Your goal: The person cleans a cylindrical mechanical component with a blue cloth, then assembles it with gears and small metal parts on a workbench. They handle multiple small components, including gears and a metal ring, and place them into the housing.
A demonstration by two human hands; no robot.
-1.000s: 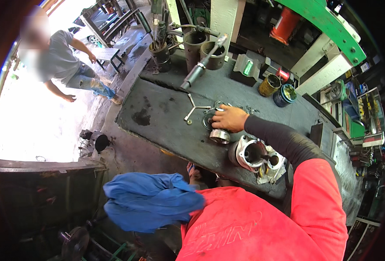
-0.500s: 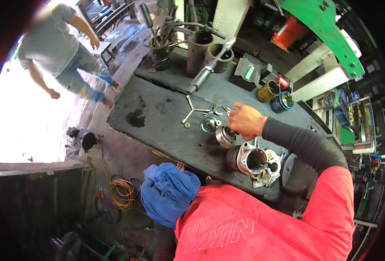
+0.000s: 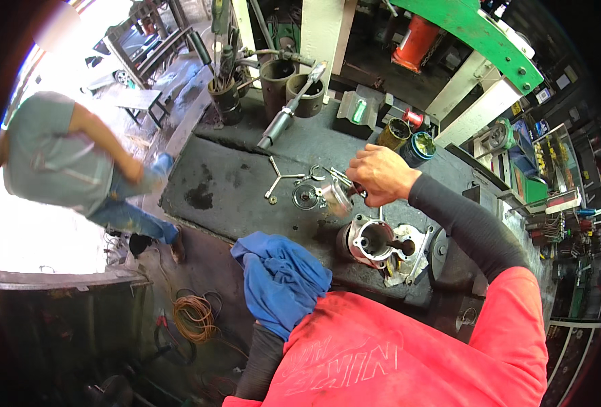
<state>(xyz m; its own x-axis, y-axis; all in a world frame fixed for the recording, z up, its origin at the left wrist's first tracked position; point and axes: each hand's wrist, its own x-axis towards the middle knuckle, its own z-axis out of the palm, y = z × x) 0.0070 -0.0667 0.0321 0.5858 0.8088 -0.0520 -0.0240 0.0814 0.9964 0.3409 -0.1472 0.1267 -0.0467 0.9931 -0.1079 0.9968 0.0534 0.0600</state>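
Note:
My right hand (image 3: 382,175) is closed above the dark workbench (image 3: 239,197), gripping a dark stem. On that stem is a short, shiny metal cylinder that looks like a piston (image 3: 339,198), blurred and tilted. Nearer to me stands a metal housing (image 3: 359,234) with a round open bore, its side flange lying next to it. Left of the piston are a round metal ring part (image 3: 306,197) and a three-armed wrench (image 3: 275,179). A bunched blue cloth (image 3: 280,278) hangs at the end of my left forearm, held up at the bench's front edge; it hides my left hand's fingers.
Metal pots (image 3: 278,85) with tools stand at the far left of the bench. Two tins (image 3: 419,150) and a metal block (image 3: 355,125) are farther back. A person (image 3: 63,156) walks at the left. Coiled orange cable (image 3: 195,319) lies on the floor.
My right hand has raised and tilted the piston off the bench. The blue cloth has shifted right with my left arm. The person at the left has walked closer, and the view has shifted.

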